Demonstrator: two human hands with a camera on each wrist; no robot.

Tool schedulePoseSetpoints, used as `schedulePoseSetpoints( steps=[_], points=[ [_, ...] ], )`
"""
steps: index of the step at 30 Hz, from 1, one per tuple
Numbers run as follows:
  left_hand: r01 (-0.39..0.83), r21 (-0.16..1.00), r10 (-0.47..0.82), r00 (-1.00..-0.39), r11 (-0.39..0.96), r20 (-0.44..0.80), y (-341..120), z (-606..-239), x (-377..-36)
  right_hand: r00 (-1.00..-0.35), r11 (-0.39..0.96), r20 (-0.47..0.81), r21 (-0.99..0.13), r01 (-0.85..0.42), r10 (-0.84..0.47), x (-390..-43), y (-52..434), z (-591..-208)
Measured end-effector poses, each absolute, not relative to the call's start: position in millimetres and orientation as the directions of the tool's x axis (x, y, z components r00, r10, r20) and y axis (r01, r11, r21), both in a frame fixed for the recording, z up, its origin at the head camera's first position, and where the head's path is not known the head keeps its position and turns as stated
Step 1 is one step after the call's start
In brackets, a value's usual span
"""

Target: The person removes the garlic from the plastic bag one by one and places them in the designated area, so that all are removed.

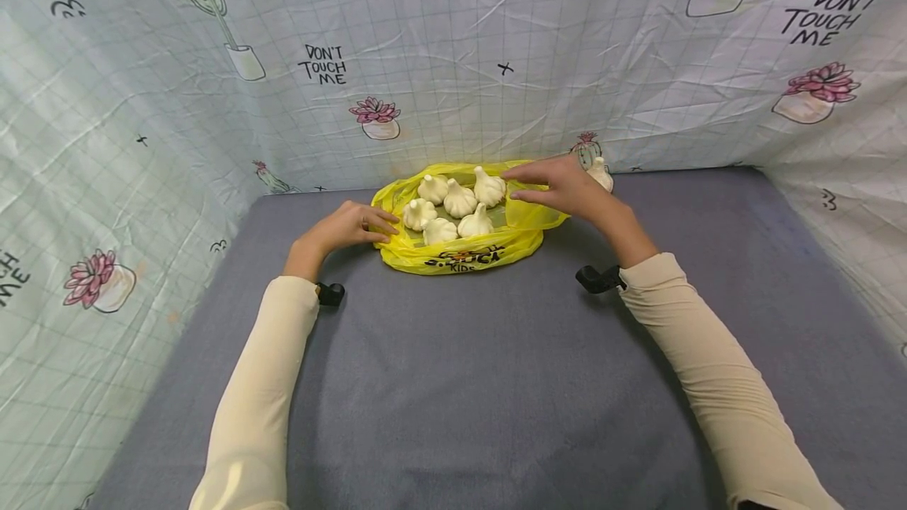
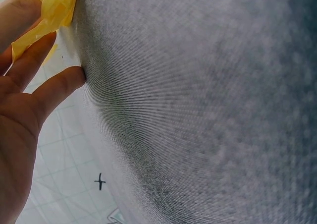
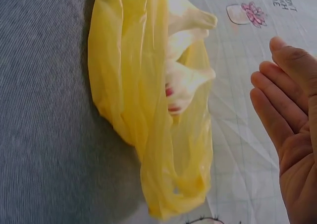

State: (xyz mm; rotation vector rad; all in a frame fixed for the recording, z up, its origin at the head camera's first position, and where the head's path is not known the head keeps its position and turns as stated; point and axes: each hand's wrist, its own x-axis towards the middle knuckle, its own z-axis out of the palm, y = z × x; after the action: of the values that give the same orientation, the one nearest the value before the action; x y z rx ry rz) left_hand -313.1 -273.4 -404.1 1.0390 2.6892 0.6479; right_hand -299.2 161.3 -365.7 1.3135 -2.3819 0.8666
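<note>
We see bare grey mat [image 1: 468, 384] in front of the yellow bag [image 1: 460, 254]. Behind the bag the printed cloth wall [image 1: 453, 85] closes in; one garlic bulb [image 1: 601, 173] sits at the bag's far right.

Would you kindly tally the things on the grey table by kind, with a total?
Garlic bulbs: 7, six in the bag and one behind the right hand
Yellow plastic bag: 1
Total: 8
</note>
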Motion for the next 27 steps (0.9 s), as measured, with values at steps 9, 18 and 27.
schedulePoseSetpoints(
  steps=[9,18,27],
  points=[
    [0.602,0.452,0.682,-0.731,0.659,-0.02,-274.8,-403.0,-313.4,-0.554,0.396,0.471,-0.398,-0.828,-0.686,-305.2,145.5,-370.5],
    [0.596,0.451,0.676,-0.737,0.664,-0.021,-274.5,-403.0,-314.5,-0.625,0.404,0.351,-0.528,-0.747,-0.698,-311.1,135.7,-373.2],
    [0.596,0.453,0.675,-0.738,0.663,-0.017,-274.5,-402.5,-313.3,-0.686,0.435,0.202,-0.641,-0.632,-0.699,-319.2,129.2,-382.3]
  ],
)
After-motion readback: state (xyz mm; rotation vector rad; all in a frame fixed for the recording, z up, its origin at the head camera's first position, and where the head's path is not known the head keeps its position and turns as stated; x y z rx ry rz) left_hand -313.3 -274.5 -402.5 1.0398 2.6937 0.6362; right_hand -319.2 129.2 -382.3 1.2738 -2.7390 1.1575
